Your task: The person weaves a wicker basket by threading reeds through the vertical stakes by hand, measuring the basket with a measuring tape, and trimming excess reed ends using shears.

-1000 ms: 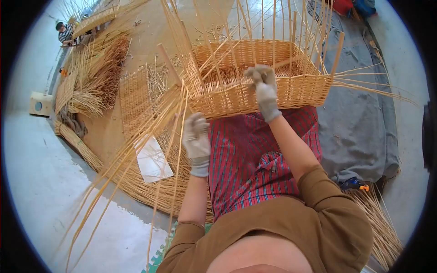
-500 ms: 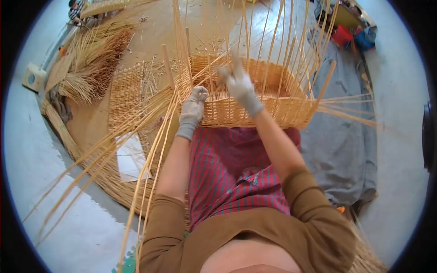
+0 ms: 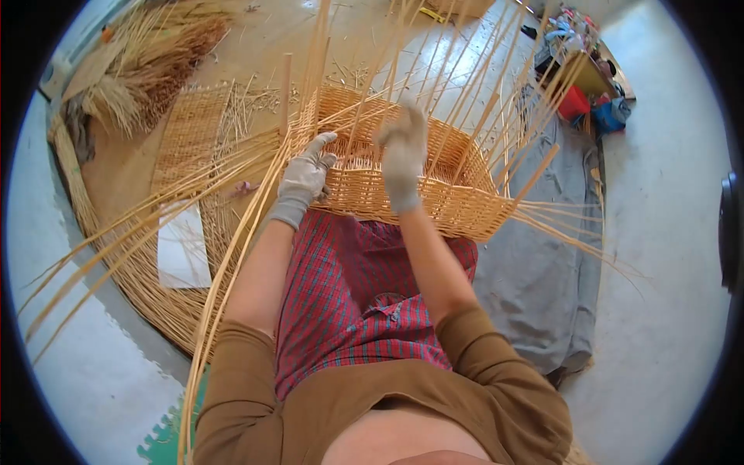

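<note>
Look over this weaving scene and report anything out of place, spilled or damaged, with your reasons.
Pale offcuts lie scattered on the floor beside the woven mat, like litter rather than a sorted pile. A white sheet lies among the long reeds with strands crossing over it, perhaps misplaced. No clear damage shows.

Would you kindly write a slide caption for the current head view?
Gloved left hand and right hand at an unfinished wicker basket with upright stakes.
</note>
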Available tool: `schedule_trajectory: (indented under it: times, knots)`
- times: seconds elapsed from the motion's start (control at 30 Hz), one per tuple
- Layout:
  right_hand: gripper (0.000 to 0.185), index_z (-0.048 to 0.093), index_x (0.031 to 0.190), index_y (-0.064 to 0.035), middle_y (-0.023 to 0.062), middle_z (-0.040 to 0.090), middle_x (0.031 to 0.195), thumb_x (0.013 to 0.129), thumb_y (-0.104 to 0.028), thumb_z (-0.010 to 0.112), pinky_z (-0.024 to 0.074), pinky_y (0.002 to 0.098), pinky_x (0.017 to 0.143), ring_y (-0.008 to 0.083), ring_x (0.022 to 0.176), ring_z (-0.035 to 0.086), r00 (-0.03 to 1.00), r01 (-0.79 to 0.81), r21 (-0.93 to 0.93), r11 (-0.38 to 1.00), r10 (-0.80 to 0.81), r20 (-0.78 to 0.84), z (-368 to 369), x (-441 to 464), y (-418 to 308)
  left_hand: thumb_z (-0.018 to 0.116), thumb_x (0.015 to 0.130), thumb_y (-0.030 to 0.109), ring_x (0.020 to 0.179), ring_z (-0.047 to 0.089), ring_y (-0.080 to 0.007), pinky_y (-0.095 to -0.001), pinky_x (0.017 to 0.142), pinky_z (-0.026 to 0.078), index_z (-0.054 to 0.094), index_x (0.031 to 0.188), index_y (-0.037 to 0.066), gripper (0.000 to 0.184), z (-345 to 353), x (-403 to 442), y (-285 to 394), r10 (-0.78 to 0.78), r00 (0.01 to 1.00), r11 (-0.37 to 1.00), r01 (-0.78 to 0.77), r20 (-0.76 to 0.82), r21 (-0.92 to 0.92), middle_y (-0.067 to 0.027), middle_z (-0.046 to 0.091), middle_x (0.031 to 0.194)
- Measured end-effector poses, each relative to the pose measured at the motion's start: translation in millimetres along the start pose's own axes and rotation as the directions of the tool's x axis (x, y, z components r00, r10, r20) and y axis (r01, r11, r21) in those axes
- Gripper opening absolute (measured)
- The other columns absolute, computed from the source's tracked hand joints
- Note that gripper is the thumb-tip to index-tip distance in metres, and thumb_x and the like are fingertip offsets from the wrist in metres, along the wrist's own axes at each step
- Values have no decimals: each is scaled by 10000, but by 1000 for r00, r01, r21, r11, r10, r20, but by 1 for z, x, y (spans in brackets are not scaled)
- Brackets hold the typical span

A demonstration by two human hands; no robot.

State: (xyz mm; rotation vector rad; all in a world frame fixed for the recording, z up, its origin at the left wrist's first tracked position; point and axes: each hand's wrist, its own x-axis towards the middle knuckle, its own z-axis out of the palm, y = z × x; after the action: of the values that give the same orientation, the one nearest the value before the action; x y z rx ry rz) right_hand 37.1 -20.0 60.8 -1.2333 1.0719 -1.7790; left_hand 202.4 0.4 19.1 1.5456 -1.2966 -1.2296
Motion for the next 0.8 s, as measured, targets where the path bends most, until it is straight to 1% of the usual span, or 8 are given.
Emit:
schedule_trajectory:
  times: [0.2,0.37,0.4,0.53,0.6,0.7,0.73,0.8]
  knots:
    - [312,537,1017,-39,70,584,755,1044,-341,465,579,437,803,221,741,640,997,34,218,975,-19,-72,-35,-50,32,604,975,164,502,622,-154,-318,398,524,577,1283,181,310,13,4,8,-164,981,954,184,102,-235,-78,651,762]
    - [187,533,989,-46,83,608,832,1054,-183,424,555,470,849,262,815,640,998,-34,604,796,-5,63,-6,-85,22,764,865,362,440,572,-125,-296,394,448,571,662,48,421,25,18,5,-207,978,974,205,-6,-99,-66,617,583]
    - [228,585,932,-29,85,643,833,1042,-202,484,538,418,858,242,846,640,997,-72,89,993,70,25,3,-105,3,764,865,362,440,572,-125,-296,394,448,571,662,48,421,28,13,2,-215,977,972,215,6,-99,-66,617,583]
    - [300,633,992,-67,101,699,939,1040,-323,484,557,412,861,229,900,674,986,-168,139,976,166,29,-77,-57,23,757,857,401,459,594,-170,-337,492,494,631,688,49,410,27,-1,5,-196,971,972,210,-137,101,-104,652,643]
    - [193,629,1022,-116,94,709,987,1031,-271,514,572,376,819,202,900,682,958,-230,114,967,245,-150,-126,-39,28,715,892,333,567,657,-227,-360,617,531,685,837,48,292,25,22,-34,463,777,862,-283,-426,422,-111,690,774]
    - [71,613,1031,-151,84,710,999,1013,-182,552,573,310,758,183,911,689,883,-319,319,893,402,-242,-149,-46,27,660,920,261,665,687,-265,-386,716,534,674,1021,53,231,46,1,14,659,653,751,-603,-374,269,-124,695,878]
    - [51,593,1045,-151,85,708,1023,1001,-149,566,569,293,732,180,925,692,872,-361,315,878,437,-219,-140,-50,18,660,920,261,665,687,-265,-386,716,534,674,1021,53,231,57,-4,17,649,664,759,-596,-371,262,-124,695,878]
    - [77,572,1058,-151,85,705,1048,989,-117,580,566,275,706,178,939,694,877,-376,318,870,445,-181,-124,-32,13,614,944,203,661,689,-220,-382,685,541,629,1097,56,213,69,8,35,49,967,933,-133,249,334,-113,675,848]
